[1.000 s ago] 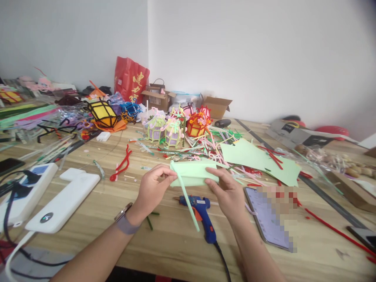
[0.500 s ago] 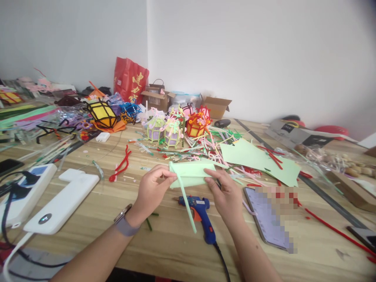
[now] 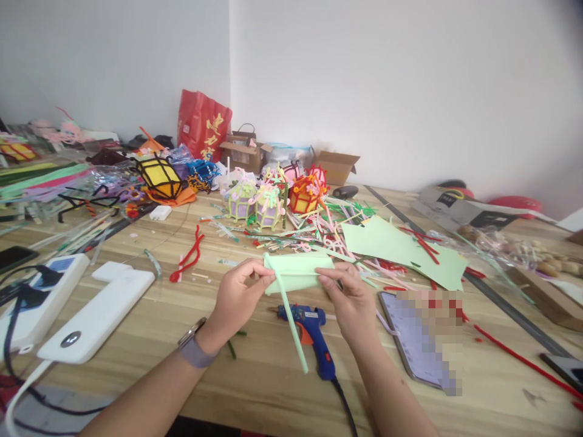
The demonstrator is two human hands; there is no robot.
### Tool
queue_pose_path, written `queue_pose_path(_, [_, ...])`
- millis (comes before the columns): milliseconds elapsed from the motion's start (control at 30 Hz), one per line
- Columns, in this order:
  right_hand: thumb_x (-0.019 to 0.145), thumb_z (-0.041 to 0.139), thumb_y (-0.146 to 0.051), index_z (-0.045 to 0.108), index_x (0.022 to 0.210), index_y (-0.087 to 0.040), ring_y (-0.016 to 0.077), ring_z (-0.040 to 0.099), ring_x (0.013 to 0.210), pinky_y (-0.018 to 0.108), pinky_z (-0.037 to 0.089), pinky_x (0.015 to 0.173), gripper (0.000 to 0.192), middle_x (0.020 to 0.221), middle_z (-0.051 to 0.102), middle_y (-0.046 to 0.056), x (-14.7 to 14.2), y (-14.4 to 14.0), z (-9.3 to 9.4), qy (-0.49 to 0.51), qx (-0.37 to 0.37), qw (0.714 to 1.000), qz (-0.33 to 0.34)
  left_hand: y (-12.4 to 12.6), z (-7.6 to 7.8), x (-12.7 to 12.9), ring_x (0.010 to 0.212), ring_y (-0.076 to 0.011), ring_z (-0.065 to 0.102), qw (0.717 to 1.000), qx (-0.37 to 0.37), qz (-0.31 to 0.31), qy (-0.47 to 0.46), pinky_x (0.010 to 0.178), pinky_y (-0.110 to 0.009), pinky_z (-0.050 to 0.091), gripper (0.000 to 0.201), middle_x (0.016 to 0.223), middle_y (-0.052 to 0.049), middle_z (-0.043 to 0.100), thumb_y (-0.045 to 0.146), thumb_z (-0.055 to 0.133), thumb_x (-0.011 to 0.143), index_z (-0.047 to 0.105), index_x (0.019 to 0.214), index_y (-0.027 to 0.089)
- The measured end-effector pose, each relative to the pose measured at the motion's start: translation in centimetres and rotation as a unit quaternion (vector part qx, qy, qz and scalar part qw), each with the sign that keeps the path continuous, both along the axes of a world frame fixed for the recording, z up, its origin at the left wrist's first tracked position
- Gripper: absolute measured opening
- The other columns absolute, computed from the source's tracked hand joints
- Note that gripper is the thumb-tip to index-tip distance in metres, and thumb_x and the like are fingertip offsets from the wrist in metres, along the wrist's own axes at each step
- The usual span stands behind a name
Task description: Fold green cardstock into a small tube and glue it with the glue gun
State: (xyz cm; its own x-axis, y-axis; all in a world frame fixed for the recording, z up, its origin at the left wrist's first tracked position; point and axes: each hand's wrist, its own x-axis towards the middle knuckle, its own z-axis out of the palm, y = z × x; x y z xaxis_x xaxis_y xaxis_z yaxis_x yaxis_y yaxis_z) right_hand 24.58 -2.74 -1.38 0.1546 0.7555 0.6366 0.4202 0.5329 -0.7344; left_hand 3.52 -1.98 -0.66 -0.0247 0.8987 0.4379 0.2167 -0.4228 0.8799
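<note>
Both of my hands hold a folded piece of light green paper (image 3: pixel 298 271) above the wooden table (image 3: pixel 255 388). My left hand (image 3: pixel 237 297) pinches its left end, where a light green pipe cleaner (image 3: pixel 291 325) hangs down toward me. My right hand (image 3: pixel 350 300) pinches the paper's right end with thumb and fingers. A grey watch sits on my left wrist. Right below the paper a blue hot glue gun (image 3: pixel 312 331) lies on the table, its cable running to the near edge.
A phone (image 3: pixel 410 334) lies right of my right hand. Green paper sheets (image 3: pixel 401 246) and scattered pipe cleaner scraps (image 3: pixel 319 227) lie behind. Small lanterns (image 3: pixel 268 203), a yellow lantern (image 3: pixel 159 176), boxes and a red bag stand farther back. White power strips (image 3: pixel 86 315) lie at left.
My right hand has slid a little leftward along the green paper, so the visible piece looks shorter. The left hand and the hanging pipe cleaner have barely moved.
</note>
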Motion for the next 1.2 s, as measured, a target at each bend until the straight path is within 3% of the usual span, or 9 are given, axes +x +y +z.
queue_pose_path(267, [0.082,0.066,-0.038,0.076,0.081,-0.028,0.0212,0.056,0.087,0.037,0.047,0.078,0.014,0.083,0.060,0.004,0.2,0.1,0.1,-0.014,-0.027,0.999,0.023,0.2,0.0,-0.2,0.068,-0.0166,0.062,1.000,-0.019,0.013,0.014,0.063,-0.027,0.048,0.008,0.072,0.000,0.070,0.028,0.064,0.076,0.068,0.073,0.022])
queue_pose_path(500, [0.082,0.067,-0.039,0.077,0.080,-0.028,0.0270,0.052,0.116,0.045,0.044,0.094,0.014,0.115,0.057,0.009,0.1,0.1,-0.2,-0.028,0.004,0.999,-0.023,0.5,0.2,-0.4,0.077,-0.0183,0.063,0.999,0.014,0.013,0.028,0.076,-0.030,0.049,0.006,0.077,-0.001,0.071,0.025,0.066,0.075,0.068,0.070,0.023])
queue_pose_path(633, [0.085,0.064,-0.038,0.077,0.083,-0.028,0.0298,0.046,0.126,0.050,0.041,0.098,0.016,0.130,0.053,0.009,0.4,0.1,-0.2,-0.079,0.014,0.996,-0.035,0.6,0.1,-0.4,0.076,-0.0185,0.063,1.000,0.000,0.004,0.015,0.072,-0.029,0.050,0.006,0.079,-0.001,0.072,0.026,0.067,0.073,0.068,0.068,0.023])
queue_pose_path(733, [0.086,0.063,-0.035,0.075,0.090,-0.029,0.0309,0.045,0.126,0.053,0.036,0.102,0.014,0.133,0.053,0.008,0.1,-0.2,0.1,-0.166,0.072,0.979,-0.092,0.5,0.0,-0.2,0.073,-0.0179,0.063,1.000,-0.003,-0.001,0.013,0.071,-0.029,0.050,0.007,0.076,-0.001,0.071,0.025,0.066,0.073,0.067,0.067,0.022])
queue_pose_path(933, [0.083,0.068,-0.028,0.072,0.089,-0.037,0.0288,0.048,0.118,0.050,0.030,0.101,0.012,0.122,0.061,0.003,-2.1,-1.3,0.0,-0.304,0.191,0.918,-0.170,-0.3,-0.2,0.7,0.075,-0.0172,0.064,0.998,0.057,-0.020,0.032,0.072,-0.029,0.049,0.010,0.075,-0.001,0.069,0.020,0.064,0.077,0.067,0.068,0.023])
queue_pose_path(1067, [0.083,0.067,-0.026,0.070,0.091,-0.040,0.0259,0.049,0.115,0.049,0.022,0.105,0.016,0.113,0.067,-0.001,-3.1,-1.7,-0.3,-0.356,0.209,0.893,-0.177,-0.7,-0.4,1.1,0.075,-0.0171,0.063,0.995,0.086,-0.033,0.048,0.072,-0.029,0.049,0.012,0.074,-0.001,0.068,0.017,0.063,0.078,0.066,0.068,0.023])
queue_pose_path(1200, [0.083,0.067,-0.023,0.069,0.087,-0.041,0.0237,0.051,0.111,0.049,0.017,0.107,0.018,0.103,0.069,-0.003,-3.0,-1.7,-0.5,-0.373,0.206,0.888,-0.174,-0.7,-0.4,1.1,0.074,-0.0172,0.063,0.994,0.085,-0.038,0.048,0.073,-0.029,0.049,0.012,0.073,0.000,0.069,0.016,0.064,0.078,0.067,0.068,0.023])
